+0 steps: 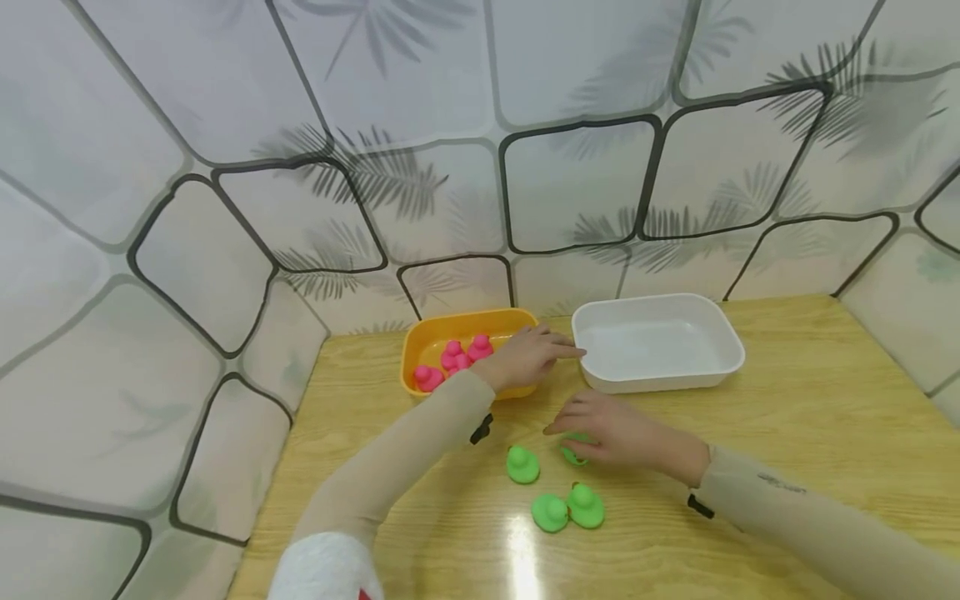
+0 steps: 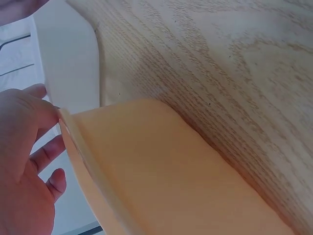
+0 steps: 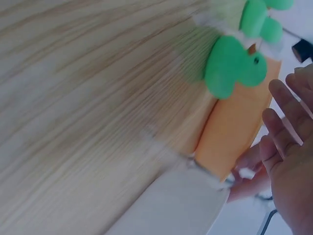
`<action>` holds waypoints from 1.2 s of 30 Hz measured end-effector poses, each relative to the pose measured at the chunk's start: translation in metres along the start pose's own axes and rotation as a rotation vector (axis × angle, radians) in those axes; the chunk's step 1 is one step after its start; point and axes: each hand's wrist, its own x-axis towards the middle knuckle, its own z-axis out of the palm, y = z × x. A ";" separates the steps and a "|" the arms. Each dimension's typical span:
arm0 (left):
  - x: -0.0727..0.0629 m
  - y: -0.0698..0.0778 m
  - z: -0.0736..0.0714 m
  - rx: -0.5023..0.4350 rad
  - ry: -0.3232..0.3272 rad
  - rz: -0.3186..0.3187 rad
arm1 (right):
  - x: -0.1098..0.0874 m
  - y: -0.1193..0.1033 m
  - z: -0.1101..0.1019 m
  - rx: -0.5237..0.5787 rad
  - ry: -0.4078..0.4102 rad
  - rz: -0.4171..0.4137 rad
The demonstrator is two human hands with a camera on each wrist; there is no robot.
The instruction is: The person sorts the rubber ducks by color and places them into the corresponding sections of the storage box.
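An orange tub (image 1: 412, 354) holds several pink rubber ducks (image 1: 429, 379). My left hand (image 1: 527, 357) reaches over its right end, fingers extended toward the white tub (image 1: 652, 383). In the left wrist view, the thumb of the left hand (image 2: 22, 147) is at the corner of the orange rim (image 2: 85, 154); whether it presses there I cannot tell. My right hand (image 1: 622, 433) hovers low over a green rubber duck (image 1: 576, 457), partly hiding it. The right wrist view has this duck (image 3: 222, 68) apart from the loosely spread fingers of the right hand (image 3: 296, 161).
More green ducks lie on the wooden table nearer the front: one (image 1: 522, 465) on the left, and two touching, a left one (image 1: 550, 512) and a right one (image 1: 586, 507). Both tubs stand close to the patterned back wall (image 1: 577, 183). A dark clip (image 1: 482, 428) shows at the left cuff.
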 end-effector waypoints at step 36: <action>-0.001 0.000 -0.002 -0.042 0.002 0.005 | 0.028 -0.020 0.019 -0.044 -0.240 0.031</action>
